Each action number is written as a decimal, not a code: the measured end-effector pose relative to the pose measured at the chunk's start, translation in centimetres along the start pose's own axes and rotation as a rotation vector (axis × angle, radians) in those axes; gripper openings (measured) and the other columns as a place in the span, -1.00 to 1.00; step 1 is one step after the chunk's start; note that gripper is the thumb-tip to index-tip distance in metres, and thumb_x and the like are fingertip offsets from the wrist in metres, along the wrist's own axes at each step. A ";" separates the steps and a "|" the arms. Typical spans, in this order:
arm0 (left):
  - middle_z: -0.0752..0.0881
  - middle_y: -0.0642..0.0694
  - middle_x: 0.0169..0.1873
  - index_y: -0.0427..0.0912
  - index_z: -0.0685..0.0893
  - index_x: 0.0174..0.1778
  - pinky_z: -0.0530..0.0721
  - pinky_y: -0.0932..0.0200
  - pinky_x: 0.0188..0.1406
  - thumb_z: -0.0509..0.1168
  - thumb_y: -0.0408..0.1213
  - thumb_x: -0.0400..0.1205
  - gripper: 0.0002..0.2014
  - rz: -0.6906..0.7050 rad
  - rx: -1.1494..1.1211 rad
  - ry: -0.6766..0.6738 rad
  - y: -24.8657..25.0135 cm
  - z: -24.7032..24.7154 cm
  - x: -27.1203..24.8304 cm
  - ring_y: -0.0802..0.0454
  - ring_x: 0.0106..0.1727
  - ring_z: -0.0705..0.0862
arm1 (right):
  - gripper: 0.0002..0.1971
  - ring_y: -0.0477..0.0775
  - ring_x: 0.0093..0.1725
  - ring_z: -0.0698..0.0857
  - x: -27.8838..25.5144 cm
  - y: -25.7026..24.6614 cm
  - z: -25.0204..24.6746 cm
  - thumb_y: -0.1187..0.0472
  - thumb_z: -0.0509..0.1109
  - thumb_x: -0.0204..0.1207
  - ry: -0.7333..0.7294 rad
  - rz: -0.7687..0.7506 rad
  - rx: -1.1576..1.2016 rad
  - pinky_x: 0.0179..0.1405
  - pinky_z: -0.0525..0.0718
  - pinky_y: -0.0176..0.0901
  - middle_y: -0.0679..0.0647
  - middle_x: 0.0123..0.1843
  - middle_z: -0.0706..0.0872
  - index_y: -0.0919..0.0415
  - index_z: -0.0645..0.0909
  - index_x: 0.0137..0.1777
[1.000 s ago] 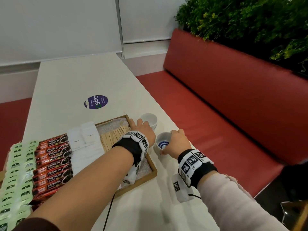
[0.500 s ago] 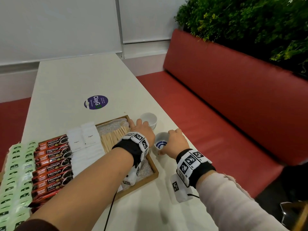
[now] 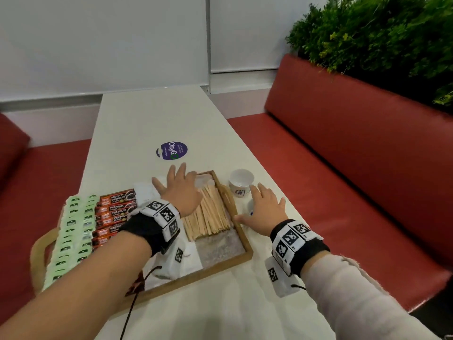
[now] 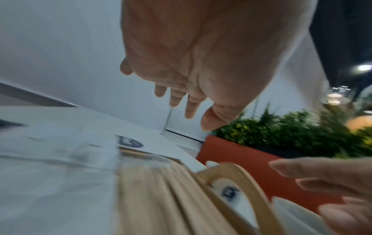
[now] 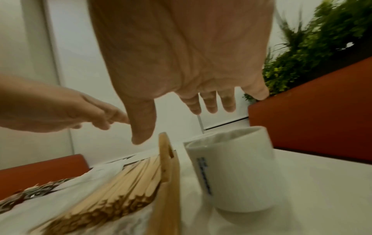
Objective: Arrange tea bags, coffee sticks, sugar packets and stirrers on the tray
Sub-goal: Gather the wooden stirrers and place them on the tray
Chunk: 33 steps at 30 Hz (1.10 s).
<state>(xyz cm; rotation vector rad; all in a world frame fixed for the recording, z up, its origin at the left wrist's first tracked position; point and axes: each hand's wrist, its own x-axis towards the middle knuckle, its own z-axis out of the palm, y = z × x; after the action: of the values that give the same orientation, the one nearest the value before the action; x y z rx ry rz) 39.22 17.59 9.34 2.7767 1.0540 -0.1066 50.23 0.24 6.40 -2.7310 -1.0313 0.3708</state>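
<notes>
A wooden tray (image 3: pixel 220 263) holds rows of green tea bags (image 3: pixel 71 231), orange and black coffee sticks (image 3: pixel 115 207), white sugar packets (image 3: pixel 144 192) and a fan of wooden stirrers (image 3: pixel 210 217). My left hand (image 3: pixel 179 190) hovers flat over the tray's far end with fingers spread, holding nothing. My right hand (image 3: pixel 263 209) is open just right of the tray's handle, above a small white cup (image 5: pixel 231 171) that it mostly hides from the head view. The left wrist view shows the stirrers (image 4: pixel 151 198) blurred beneath the open palm.
A second white cup (image 3: pixel 241 182) stands on the table beyond my right hand, close to the tray's far right corner. A round purple sticker (image 3: pixel 171 149) lies further up the white table (image 3: pixel 152 119). Red bench seats flank the table, and a hedge tops the right one.
Both hands have opened: the right let go of the near cup and flattened above it. The left moved left from the tray's right edge to over the tray.
</notes>
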 end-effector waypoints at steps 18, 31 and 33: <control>-0.16 -0.28 0.66 -0.19 -0.08 0.68 -0.03 -0.29 0.60 0.10 -0.11 0.61 -0.24 -0.817 -0.396 -0.093 -20.4 2.5 -9.8 -0.37 0.65 -0.11 | -0.35 0.09 0.70 -0.14 1.3 -5.6 2.2 0.34 -0.06 0.63 0.002 -0.085 -0.350 0.42 -0.28 0.65 -0.06 0.72 -0.02 0.00 -0.14 0.68; -0.13 -0.27 0.66 -0.14 -0.04 0.68 0.00 -0.37 0.57 0.07 -0.11 0.51 -0.21 -0.763 -0.450 -0.057 -23.2 2.8 -4.6 -0.37 0.65 -0.11 | -0.35 0.08 0.69 -0.24 5.5 -7.7 1.8 0.34 -0.13 0.61 -0.087 -0.015 -0.373 0.37 -0.40 0.63 0.00 0.73 -0.12 0.05 -0.19 0.69; -0.15 -0.24 0.67 -0.16 -0.08 0.68 0.02 -0.33 0.59 0.09 -0.11 0.55 -0.22 -0.777 -0.462 -0.034 -22.9 2.5 -4.1 -0.35 0.65 -0.08 | -0.37 0.07 0.69 -0.24 6.3 -8.1 1.8 0.34 -0.15 0.62 -0.090 -0.007 -0.373 0.38 -0.40 0.62 0.00 0.73 -0.13 0.07 -0.18 0.69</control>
<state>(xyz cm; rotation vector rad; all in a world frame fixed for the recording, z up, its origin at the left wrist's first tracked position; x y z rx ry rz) 20.96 31.34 4.40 1.8402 1.8105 -0.0012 49.25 10.53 5.88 -3.0596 -1.2433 0.3307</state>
